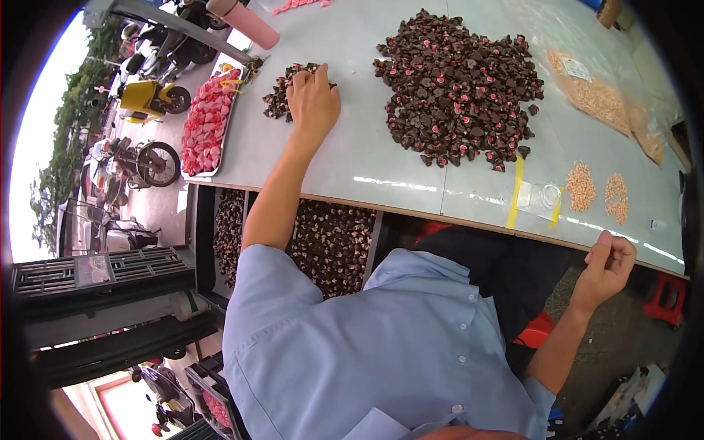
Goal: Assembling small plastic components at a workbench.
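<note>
My left hand (314,105) lies over a small pile of dark pieces with pale spots (276,100), its fingers apart and bent down onto them. What is beneath the fingertips is hidden. Right of it spreads a large heap of dark, star-like pieces with red and pink centres (458,95). By the table's front right edge, my right hand (607,270) is closed, fingers curled in and thumb against them; anything inside cannot be made out. Just beyond that hand sit two small piles of tan granules (581,188), one with a ring-like outline.
A white tray of pink-red pieces (206,125) rests at the table's left edge, with a pink bottle (246,24) behind. Clear bags of tan granules (598,99) lie at the far right. Drawers of dark pieces (334,246) sit under the tabletop; a red stool (666,299) stands right.
</note>
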Demonstrator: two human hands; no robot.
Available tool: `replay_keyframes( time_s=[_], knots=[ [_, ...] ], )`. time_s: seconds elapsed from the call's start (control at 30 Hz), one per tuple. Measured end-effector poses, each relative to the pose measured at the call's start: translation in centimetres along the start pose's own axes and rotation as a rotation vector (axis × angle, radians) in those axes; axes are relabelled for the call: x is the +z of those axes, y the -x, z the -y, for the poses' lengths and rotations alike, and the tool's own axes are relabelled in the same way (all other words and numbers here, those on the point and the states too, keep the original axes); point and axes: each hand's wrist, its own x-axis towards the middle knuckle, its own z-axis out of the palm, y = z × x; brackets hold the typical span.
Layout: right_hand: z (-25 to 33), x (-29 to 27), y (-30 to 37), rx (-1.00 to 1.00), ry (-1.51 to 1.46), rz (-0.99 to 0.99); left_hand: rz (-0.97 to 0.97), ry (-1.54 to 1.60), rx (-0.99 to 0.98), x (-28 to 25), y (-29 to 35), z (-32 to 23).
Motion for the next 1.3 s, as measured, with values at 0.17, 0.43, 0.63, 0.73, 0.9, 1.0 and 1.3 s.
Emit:
replay_keyframes(
  time_s=[0.17,0.43,0.63,0.73,0.9,1.0,1.3],
  knots=[
    [0.3,0.0,0.3,-0.012,0.029,-0.031,0.241,0.761,0.138,-3.7,0.9,-4.1],
    [0.4,0.0,1.0,-0.004,0.031,0.017,0.428,0.821,0.302,-5.5,2.8,-6.3],
    [0.3,0.2,0.9,0.000,0.027,0.030,0.279,0.671,0.363,-5.4,4.7,-6.6],
    [0.0,0.0,0.8,0.009,0.021,0.041,0.321,0.809,0.202,-5.9,5.7,-7.4],
    [-0.7,-1.0,1.1,0.039,0.060,0.015,0.347,0.837,0.175,-5.6,6.1,-6.7],
    [-2.3,-0.1,0.4,0.010,0.131,0.069,0.462,0.771,0.119,-7.1,5.7,-6.3],
    [-4.2,-0.3,0.3,-0.052,0.502,0.208,0.411,0.791,0.090,-6.8,6.6,-6.3]
  ],
)
